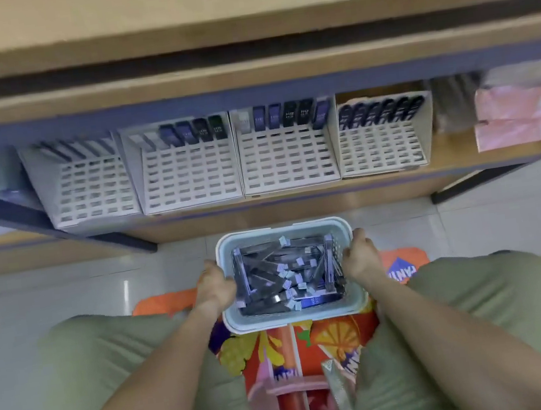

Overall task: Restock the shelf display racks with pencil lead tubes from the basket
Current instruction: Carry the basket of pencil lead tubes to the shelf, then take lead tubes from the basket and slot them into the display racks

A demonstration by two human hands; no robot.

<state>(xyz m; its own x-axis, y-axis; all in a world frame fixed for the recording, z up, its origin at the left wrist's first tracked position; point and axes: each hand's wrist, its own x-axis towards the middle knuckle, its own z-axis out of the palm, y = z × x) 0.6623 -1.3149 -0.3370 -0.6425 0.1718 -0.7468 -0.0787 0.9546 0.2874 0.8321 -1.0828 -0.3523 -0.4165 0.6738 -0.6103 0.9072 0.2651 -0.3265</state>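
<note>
The person sits with a pale blue, perforated plastic basket [296, 315] held between the knees, the left hand [214, 289] curled over its left rim and the right hand [361, 258] gripping its right rim, fingers of both wrapped around the edge. Inside the basket lies a loose heap of dark, slim pencil lead tubes [285, 276] with small pale tags. Beyond the basket, on the low wooden shelf [462, 159], stand four white slotted display racks [287, 161]; the one farthest left looks unfilled, though blur makes that uncertain, the others hold dark tubes along their back rows.
</note>
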